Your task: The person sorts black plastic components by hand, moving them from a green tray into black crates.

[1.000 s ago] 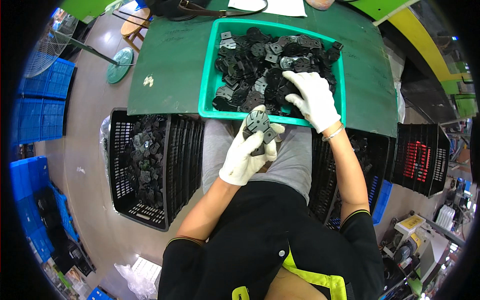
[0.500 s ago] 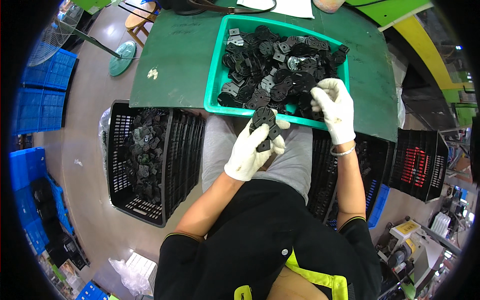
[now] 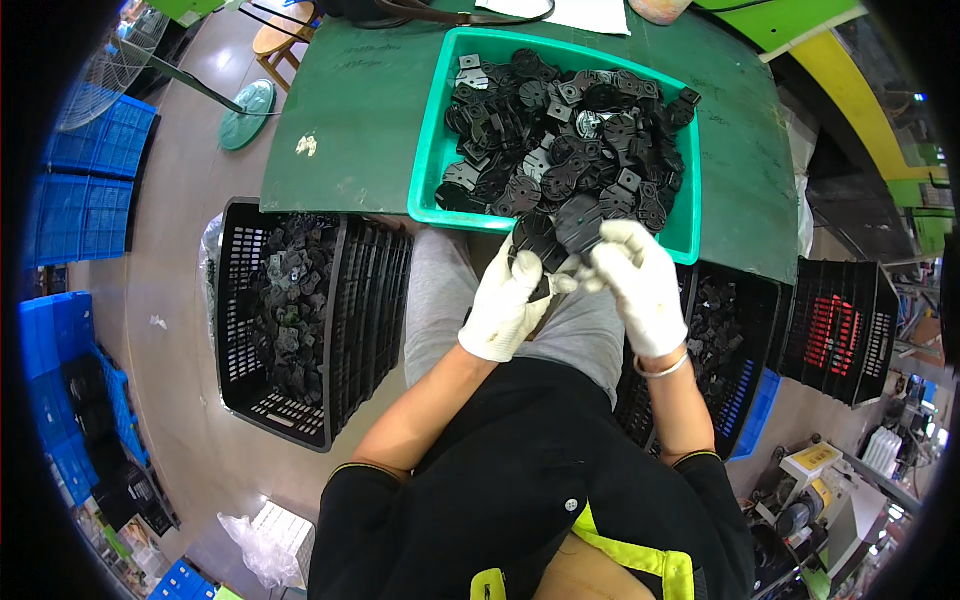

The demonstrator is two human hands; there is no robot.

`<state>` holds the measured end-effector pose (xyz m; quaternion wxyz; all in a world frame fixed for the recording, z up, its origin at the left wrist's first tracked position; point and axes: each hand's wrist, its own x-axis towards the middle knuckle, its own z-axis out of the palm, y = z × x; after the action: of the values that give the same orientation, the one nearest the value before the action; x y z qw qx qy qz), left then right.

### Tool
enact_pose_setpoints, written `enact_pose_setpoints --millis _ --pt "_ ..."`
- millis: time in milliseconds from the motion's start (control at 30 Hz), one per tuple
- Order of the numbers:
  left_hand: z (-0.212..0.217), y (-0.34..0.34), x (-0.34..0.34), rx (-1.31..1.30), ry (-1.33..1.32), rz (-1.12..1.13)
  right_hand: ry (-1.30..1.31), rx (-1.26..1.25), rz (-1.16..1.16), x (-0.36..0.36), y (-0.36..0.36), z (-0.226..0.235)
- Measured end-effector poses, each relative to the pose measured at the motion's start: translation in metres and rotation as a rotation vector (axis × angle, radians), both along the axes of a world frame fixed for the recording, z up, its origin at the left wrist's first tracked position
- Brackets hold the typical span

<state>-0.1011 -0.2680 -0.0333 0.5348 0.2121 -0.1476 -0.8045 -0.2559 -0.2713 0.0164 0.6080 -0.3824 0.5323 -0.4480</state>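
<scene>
My gloved left hand [image 3: 505,305] is closed on a black plastic part [image 3: 537,238] with a round, grooved head and a narrower tab. Close beside it, my gloved right hand [image 3: 638,290] pinches a second black round-headed part [image 3: 580,222]. The two parts meet or overlap near the front rim of a teal tray [image 3: 428,160]; whether they touch is hard to tell. Many similar black parts [image 3: 560,150] lie heaped in the tray, some catching light. Gloves and fingers hide the lower ends of both held parts.
The tray stands on a green table [image 3: 350,120]. To the left, a black crate [image 3: 325,425] holds more black parts. Another black crate [image 3: 735,290] with parts sits at my right, with a black crate [image 3: 835,330] beyond. A fan [image 3: 110,75] stands far left.
My right hand has come from the tray's right side toward my left hand, now with a black part in it. The left hand stays nearly in place, still holding its part.
</scene>
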Motion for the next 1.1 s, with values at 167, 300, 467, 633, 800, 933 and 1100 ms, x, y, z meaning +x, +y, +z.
enact_pose_setpoints --millis 167,300,467,633,800,933,1100 --pt "0.012 0.005 -0.002 0.051 -0.010 -0.047 0.542 -0.269 0.059 0.032 0.023 -0.007" --pt "0.008 0.005 0.000 0.138 0.025 -0.056 0.698 -0.591 0.049 0.026 0.019 -0.010" --pt "0.014 0.006 0.006 0.173 -0.047 -0.178 0.846 -0.590 -0.117 0.020 0.012 -0.012" --pt "0.014 0.010 0.006 -0.093 -0.346 -0.181 0.634 -0.502 0.034 0.009 0.016 -0.026" --pt "0.015 0.011 0.003 -0.169 -0.445 -0.119 0.445 -0.439 -0.048 0.011 0.023 -0.027" --pt "0.006 0.010 0.003 -0.225 -0.610 -0.101 0.333 -0.279 -0.225 0.008 0.031 -0.031" --pt "0.001 0.012 0.002 -0.240 -0.582 -0.051 0.215 -0.144 -0.344 -0.017 0.043 -0.031"
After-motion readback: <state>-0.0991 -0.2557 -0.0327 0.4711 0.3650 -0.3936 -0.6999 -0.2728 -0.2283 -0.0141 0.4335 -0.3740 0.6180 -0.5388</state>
